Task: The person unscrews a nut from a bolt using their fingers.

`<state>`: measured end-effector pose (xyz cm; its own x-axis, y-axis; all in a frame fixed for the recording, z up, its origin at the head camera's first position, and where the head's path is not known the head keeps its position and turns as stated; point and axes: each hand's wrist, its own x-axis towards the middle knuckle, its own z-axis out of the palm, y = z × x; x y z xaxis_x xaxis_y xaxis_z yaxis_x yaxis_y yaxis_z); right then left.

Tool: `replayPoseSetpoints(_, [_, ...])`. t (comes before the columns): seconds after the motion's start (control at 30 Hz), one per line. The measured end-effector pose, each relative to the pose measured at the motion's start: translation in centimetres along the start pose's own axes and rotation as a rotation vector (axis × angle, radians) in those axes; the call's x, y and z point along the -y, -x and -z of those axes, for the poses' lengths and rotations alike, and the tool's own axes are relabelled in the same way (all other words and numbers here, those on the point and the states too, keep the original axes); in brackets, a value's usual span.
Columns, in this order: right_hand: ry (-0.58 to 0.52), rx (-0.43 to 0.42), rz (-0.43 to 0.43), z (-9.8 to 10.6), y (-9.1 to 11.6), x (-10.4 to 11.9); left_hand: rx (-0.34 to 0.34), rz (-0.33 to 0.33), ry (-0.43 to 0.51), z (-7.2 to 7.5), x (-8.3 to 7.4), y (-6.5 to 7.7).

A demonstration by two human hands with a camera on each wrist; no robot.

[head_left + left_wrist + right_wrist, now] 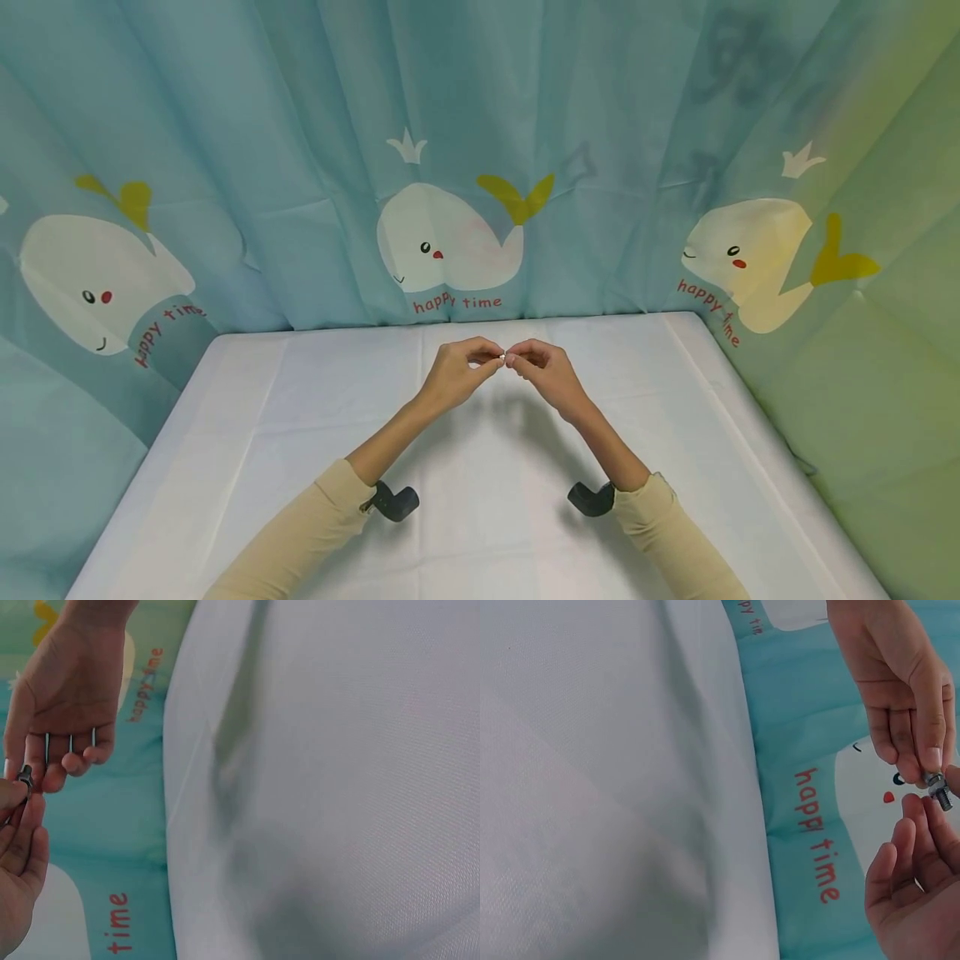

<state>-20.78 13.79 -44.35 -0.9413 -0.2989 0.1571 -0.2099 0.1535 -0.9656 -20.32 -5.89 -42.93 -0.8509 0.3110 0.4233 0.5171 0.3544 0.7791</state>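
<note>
Blue whale-print fabric curtain (pixel 300 242) hangs behind a white cloth-covered table (pixel 300 400); above it, left hand (pixel 462 367) and right hand (pixel 547 371) both pinch a small grey threaded metal bolt (pixel 938 789)

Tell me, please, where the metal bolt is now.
In the right wrist view, the metal bolt is near the right edge, at the fingertips of the left hand above and right hand below.

Left hand (pixel 463 371) and right hand (pixel 552 377) pinch a tiny object (pixel 504 357) above the tabletop (pixel 292 417). A whale-print curtain (pixel 300 150) hangs behind.
</note>
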Motion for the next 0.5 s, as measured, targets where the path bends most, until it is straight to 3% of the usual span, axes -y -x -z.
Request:
replayPoseSetpoints(0.2, [-0.016, 0.007, -0.011, 0.04, -0.04, 0.1, 0.0, -0.007, -0.007, -0.09, -0.01, -0.05])
replayPoseSetpoints(0.5, [0.007, 0.007, 0.045, -0.03, -0.04, 0.17, -0.005, -0.009, -0.01, -0.2, 0.17, 0.01])
